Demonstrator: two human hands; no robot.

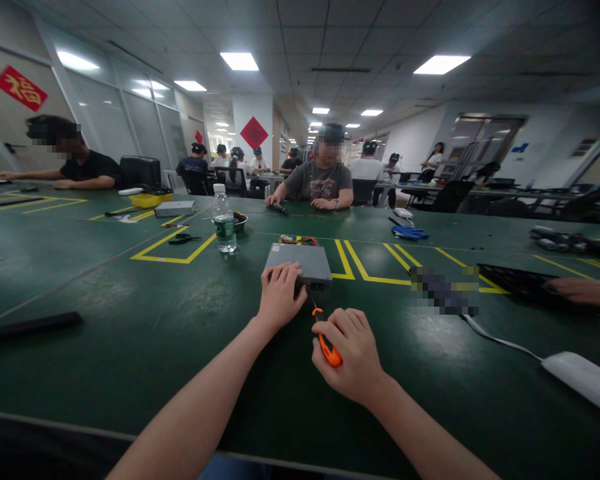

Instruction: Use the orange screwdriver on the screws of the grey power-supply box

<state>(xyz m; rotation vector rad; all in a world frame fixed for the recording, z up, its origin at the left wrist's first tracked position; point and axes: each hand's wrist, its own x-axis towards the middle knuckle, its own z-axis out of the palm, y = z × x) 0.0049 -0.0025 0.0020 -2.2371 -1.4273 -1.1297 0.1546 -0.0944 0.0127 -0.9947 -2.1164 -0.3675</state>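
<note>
A grey metal computer power supply (305, 259) sits on the green table in front of me, its bundle of coloured wires (300, 241) at the far side. My left hand (281, 293) grips its near left corner, fingers over the top and thumb at the near face. In my right hand (350, 353) is a screwdriver (329, 350) with an orange and black handle. Its shaft points up and away, with the tip at the near face of the power supply, close to my left thumb. The exact spot the tip touches is too small to make out.
A water bottle (224, 223) stands beyond my left hand, before a metal bowl (240, 221). Black scissors (184, 239) lie inside yellow tape. Rightward are a blurred phone-like item (443, 291), a white power bank (585, 380) and another person's hand (587, 291). Someone sits opposite (317, 180).
</note>
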